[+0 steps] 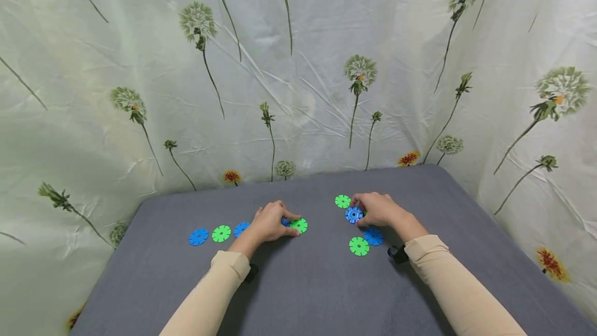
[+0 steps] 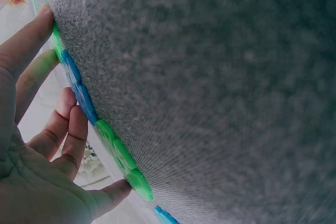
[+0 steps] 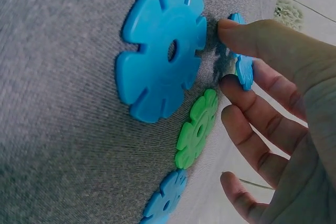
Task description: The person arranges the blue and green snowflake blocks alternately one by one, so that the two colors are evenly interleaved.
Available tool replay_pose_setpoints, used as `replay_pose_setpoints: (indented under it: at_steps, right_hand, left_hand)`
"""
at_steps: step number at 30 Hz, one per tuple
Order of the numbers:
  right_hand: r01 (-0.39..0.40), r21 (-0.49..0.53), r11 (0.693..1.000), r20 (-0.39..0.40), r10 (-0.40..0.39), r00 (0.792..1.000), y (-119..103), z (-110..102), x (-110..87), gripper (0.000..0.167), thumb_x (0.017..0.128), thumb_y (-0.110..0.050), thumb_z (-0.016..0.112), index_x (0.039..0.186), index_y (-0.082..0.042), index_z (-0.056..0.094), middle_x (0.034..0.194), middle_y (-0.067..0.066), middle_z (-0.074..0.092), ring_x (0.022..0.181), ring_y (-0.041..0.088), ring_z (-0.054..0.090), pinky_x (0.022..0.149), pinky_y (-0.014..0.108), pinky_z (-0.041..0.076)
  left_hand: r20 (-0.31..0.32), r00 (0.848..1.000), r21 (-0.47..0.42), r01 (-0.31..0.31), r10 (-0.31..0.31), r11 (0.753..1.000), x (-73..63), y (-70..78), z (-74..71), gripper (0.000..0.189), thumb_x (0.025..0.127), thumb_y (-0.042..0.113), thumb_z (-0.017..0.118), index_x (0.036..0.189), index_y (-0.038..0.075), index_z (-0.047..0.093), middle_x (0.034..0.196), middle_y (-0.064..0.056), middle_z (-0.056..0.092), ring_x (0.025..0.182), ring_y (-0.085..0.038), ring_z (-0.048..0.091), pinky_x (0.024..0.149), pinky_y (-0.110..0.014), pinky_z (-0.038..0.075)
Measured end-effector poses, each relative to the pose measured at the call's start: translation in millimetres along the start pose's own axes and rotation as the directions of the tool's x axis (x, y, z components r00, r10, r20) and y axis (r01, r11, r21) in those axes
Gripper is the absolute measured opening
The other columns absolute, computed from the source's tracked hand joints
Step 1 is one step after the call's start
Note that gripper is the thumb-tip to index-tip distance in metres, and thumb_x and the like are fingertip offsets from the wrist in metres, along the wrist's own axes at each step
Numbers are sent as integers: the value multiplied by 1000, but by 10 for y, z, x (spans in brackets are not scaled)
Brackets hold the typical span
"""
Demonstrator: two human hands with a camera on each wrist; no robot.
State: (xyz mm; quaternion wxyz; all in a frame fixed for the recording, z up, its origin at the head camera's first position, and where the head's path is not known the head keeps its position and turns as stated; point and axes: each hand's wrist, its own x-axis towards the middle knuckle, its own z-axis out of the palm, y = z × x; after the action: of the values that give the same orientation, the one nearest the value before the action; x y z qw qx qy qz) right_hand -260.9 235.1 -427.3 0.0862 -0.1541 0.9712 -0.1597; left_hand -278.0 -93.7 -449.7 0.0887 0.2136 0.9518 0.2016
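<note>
My left hand [image 1: 269,223] pinches a green slotted plastic disc [image 1: 300,226] by its edges between thumb and index finger, low over the table. Part of a blue disc [image 1: 285,221] shows behind those fingers. Between the thumb and fingers of my right hand [image 1: 381,209] is a blue slotted disc [image 1: 354,215]; the right wrist view shows this blue disc [image 3: 244,71] tilted on edge. A green disc [image 1: 342,201] lies just beyond the right fingertips. Nearer me, a blue disc [image 1: 374,237] and a green disc [image 1: 359,247] lie side by side.
To the left on the grey table [image 1: 308,294], a blue disc [image 1: 198,237], a green disc [image 1: 221,233] and another blue disc [image 1: 241,229] form a row, the last partly behind the left wrist. A flower-printed curtain [image 1: 308,82] hangs along the table's far edge.
</note>
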Motion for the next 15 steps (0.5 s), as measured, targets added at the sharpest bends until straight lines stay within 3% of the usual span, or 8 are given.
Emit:
replay_pose_setpoints:
  at_steps: [6, 15]
  right_hand:
    - [9, -1, 1000, -23, -9, 1000, -6, 12, -7, 40, 86, -29, 92, 118, -13, 74, 101, 0, 71, 92, 18, 63, 86, 52, 48]
    - [27, 16, 999, -50, -27, 998, -83, 21, 7, 43, 86, -35, 91, 120, -13, 75, 104, 0, 73, 94, 17, 65, 87, 48, 53]
  left_hand:
    - [-1, 1000, -16, -1, 1, 1000, -14, -5, -4, 45, 87, 39, 91, 130, 32, 80, 131, -6, 64, 130, -33, 58, 124, -76, 24]
    - [-3, 1000, -22, -10, 10, 1000, -37, 6, -12, 45, 88, 38, 90, 131, 31, 79, 132, -6, 64, 130, -33, 58, 125, -75, 24]
